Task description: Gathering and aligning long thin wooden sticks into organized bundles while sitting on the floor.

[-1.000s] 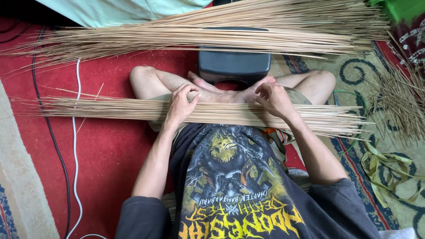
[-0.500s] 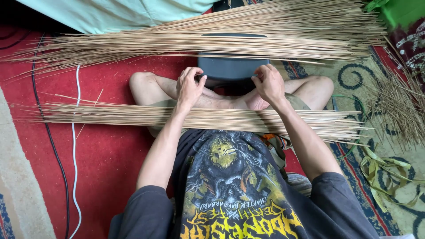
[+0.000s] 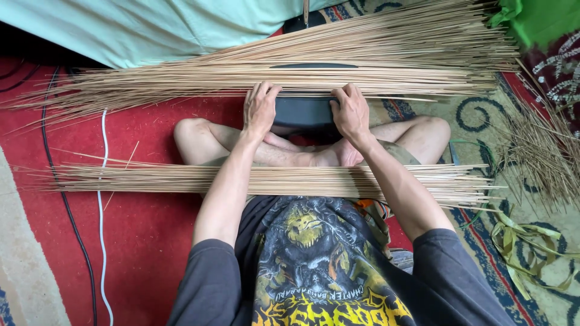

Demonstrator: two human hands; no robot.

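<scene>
1. The left hand [image 3: 260,110] lies flat, fingers together, reaching to 12 o'clock and touching the far stick pile [image 3: 290,63].
2. The right hand [image 3: 350,112] does likewise.
3. A nearer stick bundle [image 3: 151,178] crosses the lap at 6 o'clock.

No packages, labels, signs or screens were in view. Nothing of that kind lay near dark plastic stool [image 3: 305,111] under stick pile.
</scene>
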